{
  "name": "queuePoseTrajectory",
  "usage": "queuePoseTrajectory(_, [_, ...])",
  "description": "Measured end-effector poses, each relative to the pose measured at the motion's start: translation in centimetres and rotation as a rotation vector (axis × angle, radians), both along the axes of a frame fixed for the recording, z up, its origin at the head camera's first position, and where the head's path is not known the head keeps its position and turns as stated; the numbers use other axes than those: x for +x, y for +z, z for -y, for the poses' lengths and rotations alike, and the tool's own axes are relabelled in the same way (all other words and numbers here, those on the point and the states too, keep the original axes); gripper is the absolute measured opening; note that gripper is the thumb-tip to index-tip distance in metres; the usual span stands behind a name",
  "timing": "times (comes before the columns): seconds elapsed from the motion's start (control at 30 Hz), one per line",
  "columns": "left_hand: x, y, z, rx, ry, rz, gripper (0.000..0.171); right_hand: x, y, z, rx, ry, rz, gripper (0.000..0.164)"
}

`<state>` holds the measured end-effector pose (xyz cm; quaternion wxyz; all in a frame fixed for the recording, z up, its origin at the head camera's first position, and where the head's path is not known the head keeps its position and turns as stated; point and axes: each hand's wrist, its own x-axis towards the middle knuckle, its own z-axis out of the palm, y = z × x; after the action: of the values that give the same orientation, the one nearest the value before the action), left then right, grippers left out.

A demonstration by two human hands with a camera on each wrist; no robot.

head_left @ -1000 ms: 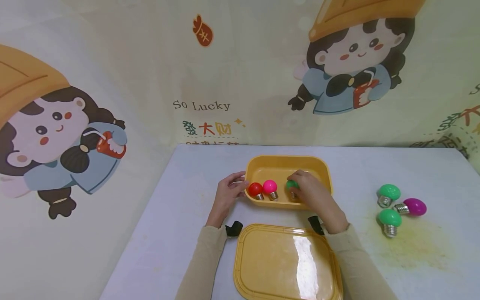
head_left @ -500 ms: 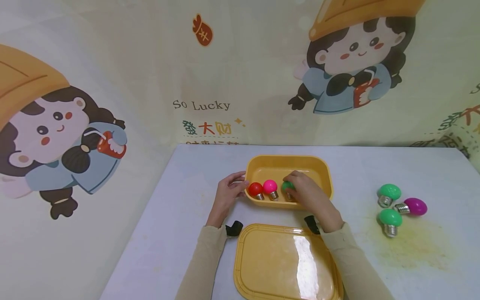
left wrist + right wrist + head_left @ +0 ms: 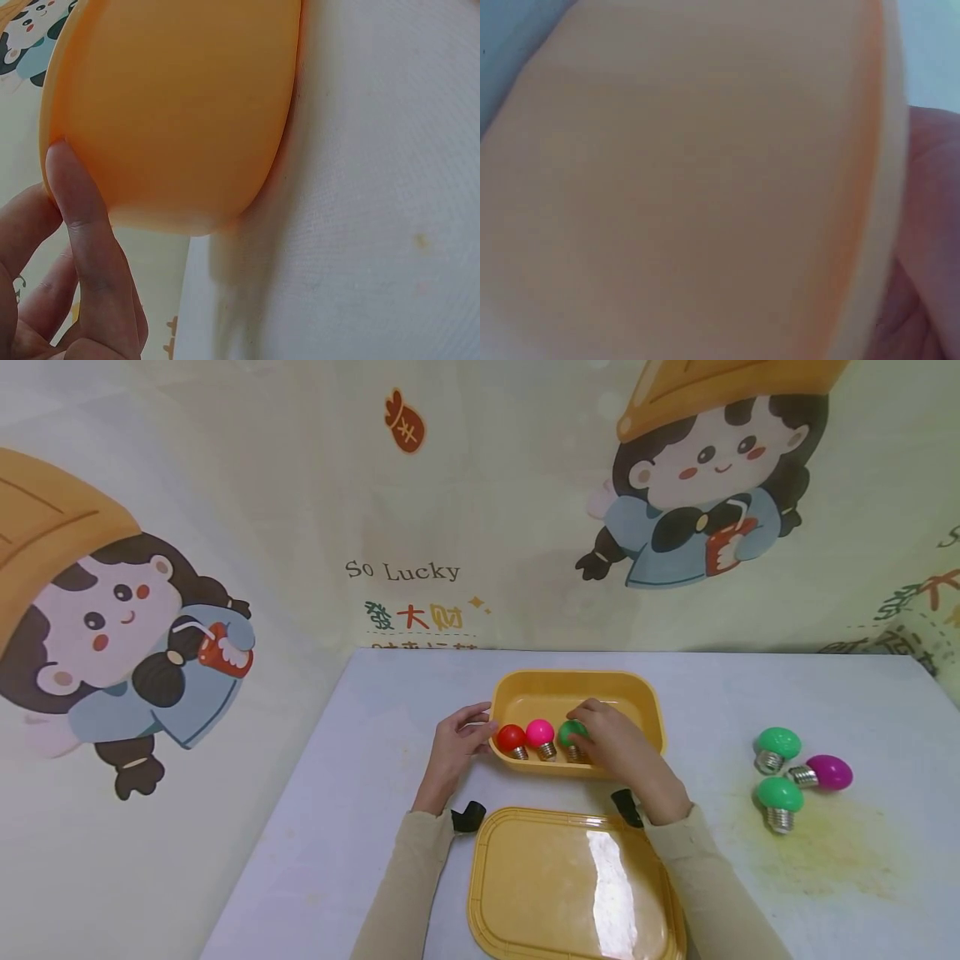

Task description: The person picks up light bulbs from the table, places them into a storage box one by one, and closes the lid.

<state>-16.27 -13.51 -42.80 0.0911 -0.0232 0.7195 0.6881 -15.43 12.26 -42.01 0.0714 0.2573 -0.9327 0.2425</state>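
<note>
A yellow plastic container (image 3: 637,693) stands on the white table, holding a red light bulb (image 3: 512,738), a pink bulb (image 3: 540,733) and a green bulb (image 3: 572,732). My right hand (image 3: 622,743) reaches over the near rim and pinches the green bulb by its round top. In the right wrist view the container's wall (image 3: 667,187) hides the bulb, and only part of the hand shows past the rim. At the container's left end my left hand (image 3: 455,747) rests its fingertips against the outer wall (image 3: 172,112) and rim, fingers relaxed.
A yellow lid (image 3: 547,885) lies flat in front of the container, between the forearms. To the right lie two more green bulbs (image 3: 778,743) and a purple bulb (image 3: 831,773). Patterned cloth (image 3: 525,485) hangs behind the table.
My right hand has shifted left inside the container with the green bulb, which now sits close to the pink one. The left hand and container have stayed in place.
</note>
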Motion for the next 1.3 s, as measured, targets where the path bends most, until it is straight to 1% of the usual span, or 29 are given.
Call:
queuePoseTrajectory(0.13, [0.0,0.0,0.0,-0.010,0.003,0.006,0.043,0.2,0.5,-0.4,-0.002,-0.009,-0.010,0.031])
queuePoseTrajectory(0.3, [0.1,0.1,0.0,-0.015,0.003,0.002,0.043,0.5,1.0,-1.2,-0.018,-0.008,-0.044,0.030])
queuePoseTrajectory(0.47, [0.1,0.0,0.1,-0.001,0.002,-0.006,0.042,0.9,1.4,-1.8,-0.007,-0.030,-0.065,0.031])
queuePoseTrajectory(0.7, [0.0,-0.1,0.0,-0.002,0.010,0.006,0.042,1.4,1.6,-2.6,0.015,-0.066,-0.072,0.031])
queuePoseTrajectory(0.9, [0.0,-0.1,0.0,-0.009,0.006,0.009,0.043,1.7,1.9,-3.6,0.014,-0.076,-0.097,0.030])
queuePoseTrajectory(1.0, [-0.5,-1.1,0.1,-0.008,0.005,0.005,0.043,1.7,2.0,-4.2,0.010,-0.085,-0.103,0.030])
queuePoseTrajectory(1.13, [-1.1,-2.6,0.3,-0.003,0.018,-0.002,0.044,1.7,2.0,-5.1,0.010,-0.104,-0.087,0.029])
queuePoseTrajectory(1.3, [-1.2,-3.2,0.3,-0.002,0.038,-0.020,0.042,1.6,1.7,-6.1,0.008,-0.117,-0.080,0.029])
